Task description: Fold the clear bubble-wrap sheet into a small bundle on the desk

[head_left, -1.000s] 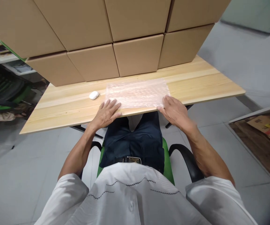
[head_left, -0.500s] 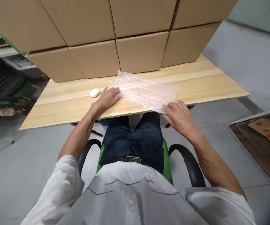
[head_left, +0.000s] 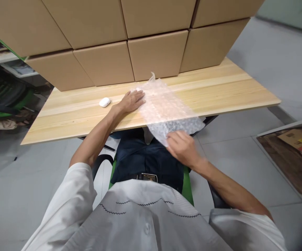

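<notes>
A clear sheet of bubble wrap [head_left: 166, 103], possibly a bag, lies across the front edge of the wooden table [head_left: 234, 92], its near end hanging over my lap. My right hand [head_left: 182, 148] is closed on the near corner of the wrap, below the table's edge. With fingers stretched out, my left hand [head_left: 133, 100] lies flat at the wrap's left side, fingertips on its edge. A small white rounded case [head_left: 105, 102] sits on the table to the left of that hand.
Stacked cardboard boxes [head_left: 157, 55] stand along the back of the table. I sit on a green chair with black armrests [head_left: 105, 157]. At the right, flat cardboard [head_left: 301, 146] lies low down by the floor. Another dark chair [head_left: 2, 87] is at the left.
My right hand has pulled the wrap's near corner toward me and to the left, so the wrap has turned and overhangs the edge. My left hand has slid slightly right.
</notes>
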A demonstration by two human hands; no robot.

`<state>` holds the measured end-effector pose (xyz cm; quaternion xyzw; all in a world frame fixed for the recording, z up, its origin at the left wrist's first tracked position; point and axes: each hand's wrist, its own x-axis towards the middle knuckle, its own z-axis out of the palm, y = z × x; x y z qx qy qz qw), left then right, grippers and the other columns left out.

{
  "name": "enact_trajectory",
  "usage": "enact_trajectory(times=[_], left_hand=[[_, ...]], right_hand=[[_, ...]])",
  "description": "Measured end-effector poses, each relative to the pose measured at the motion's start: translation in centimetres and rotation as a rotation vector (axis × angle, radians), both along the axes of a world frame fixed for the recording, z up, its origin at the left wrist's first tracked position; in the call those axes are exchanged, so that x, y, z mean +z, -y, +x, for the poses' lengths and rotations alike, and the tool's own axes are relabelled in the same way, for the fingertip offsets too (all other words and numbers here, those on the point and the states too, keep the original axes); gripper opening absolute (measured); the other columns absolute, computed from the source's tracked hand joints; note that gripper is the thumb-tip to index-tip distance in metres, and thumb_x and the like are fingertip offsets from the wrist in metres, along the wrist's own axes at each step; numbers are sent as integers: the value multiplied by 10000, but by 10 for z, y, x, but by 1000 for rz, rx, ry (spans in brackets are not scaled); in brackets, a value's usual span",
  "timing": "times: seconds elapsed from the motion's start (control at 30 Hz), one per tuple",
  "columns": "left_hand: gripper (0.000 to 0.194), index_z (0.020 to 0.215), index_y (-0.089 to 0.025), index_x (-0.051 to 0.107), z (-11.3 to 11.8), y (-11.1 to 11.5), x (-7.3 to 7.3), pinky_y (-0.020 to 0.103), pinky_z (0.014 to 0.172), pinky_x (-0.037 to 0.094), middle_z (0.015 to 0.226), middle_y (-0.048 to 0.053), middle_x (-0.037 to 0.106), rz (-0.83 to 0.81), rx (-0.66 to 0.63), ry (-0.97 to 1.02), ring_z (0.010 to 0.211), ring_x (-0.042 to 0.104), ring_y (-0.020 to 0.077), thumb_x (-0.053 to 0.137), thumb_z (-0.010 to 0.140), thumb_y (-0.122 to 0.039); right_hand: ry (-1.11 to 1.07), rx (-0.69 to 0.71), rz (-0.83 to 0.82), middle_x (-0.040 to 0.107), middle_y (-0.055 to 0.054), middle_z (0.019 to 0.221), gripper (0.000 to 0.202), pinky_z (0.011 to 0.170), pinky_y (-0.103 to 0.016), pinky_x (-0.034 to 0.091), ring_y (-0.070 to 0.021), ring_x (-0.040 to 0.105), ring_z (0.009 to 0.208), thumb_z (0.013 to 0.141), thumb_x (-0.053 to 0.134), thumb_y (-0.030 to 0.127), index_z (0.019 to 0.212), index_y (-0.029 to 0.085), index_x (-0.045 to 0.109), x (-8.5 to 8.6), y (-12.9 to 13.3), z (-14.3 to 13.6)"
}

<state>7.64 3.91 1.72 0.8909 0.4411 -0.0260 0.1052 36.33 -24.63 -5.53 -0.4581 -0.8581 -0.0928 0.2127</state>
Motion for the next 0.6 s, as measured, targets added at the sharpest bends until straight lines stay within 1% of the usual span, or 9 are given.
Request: enact_trajectory(times=[0.03, 0.1, 0.13, 0.23, 0.27, 0.33, 0.4, 0.5, 0.6], left_hand=[[831, 2034, -162, 486, 8, -6, 0, 666, 1689, 151, 2164, 192, 394, -2, -19, -10, 2059, 313, 370, 375, 1306, -547], [841, 2041, -168, 475, 24, -15, 0, 632, 1691, 166, 2169, 181, 388, -10, -62, -30, 2058, 317, 357, 357, 1303, -555], [851, 2041, -151, 469, 32, -18, 1, 593, 1694, 174, 2169, 181, 389, -13, -90, -38, 2059, 318, 347, 349, 1298, -548], [887, 2035, -79, 458, 52, -23, 7, 465, 1691, 190, 2176, 187, 361, -44, -192, -63, 2060, 321, 325, 361, 1271, -518], [890, 2033, -88, 467, 57, -23, 10, 454, 1689, 196, 2180, 172, 355, -61, -225, -71, 2058, 328, 327, 385, 1259, -519], [873, 2022, -158, 510, 67, -24, 17, 493, 1690, 230, 2178, 117, 379, -106, -286, -88, 2042, 368, 350, 463, 1231, -525], [854, 1993, -227, 573, 75, -25, 25, 561, 1680, 287, 2142, 66, 475, -160, -332, -102, 2012, 429, 389, 562, 1193, -527], [853, 1937, -273, 668, 84, -29, 36, 667, 1662, 326, 2054, 26, 616, -227, -340, -128, 1976, 478, 467, 711, 1134, -557], [865, 1882, -338, 740, 91, -30, 46, 726, 1656, 317, 2006, -16, 668, -259, -315, -157, 1959, 486, 513, 834, 1081, -651]], right_hand=[[26, 40, -44, 916, -151, 1200, 326, 950, -482, 595, -333, 777, 1068, 1241, 608, 169, 1034, 239, 851, 7, -2, -19], [59, 102, -173, 897, -139, 1121, 284, 886, -449, 562, -317, 795, 1045, 1236, 628, 152, 1093, 218, 864, 22, -14, -57], [63, 117, -243, 905, -145, 1149, 261, 855, -439, 547, -317, 809, 1063, 1236, 634, 141, 1151, 206, 871, 31, -24, -76], [64, 186, -412, 924, -167, 1362, 263, 831, -416, 542, -317, 846, 1132, 1279, 620, 192, 1362, 178, 869, 55, -59, -132], [64, 200, -439, 922, -173, 1405, 293, 840, -413, 548, -315, 852, 1135, 1280, 604, 189, 1411, 165, 865, 61, -71, -149], [40, 228, -471, 918, -195, 1462, 368, 837, -414, 554, -311, 861, 1098, 1259, 564, 155, 1468, 138, 866, 70, -93, -179], [-16, 223, -488, 931, -209, 1423, 436, 844, -421, 555, -316, 867, 1073, 1213, 514, 89, 1446, 119, 882, 74, -112, -204], [-106, 256, -503, 954, -201, 1335, 372, 859, -424, 553, -332, 859, 1086, 1139, 567, 87, 1303, 136, 897, 70, -136, -227], [-169, 245, -493, 936, -236, 1422, 402, 918, -436, 591, -358, 845, 1188, 1147, 511, 58, 1330, 115, 864, 66, -158, -235]])
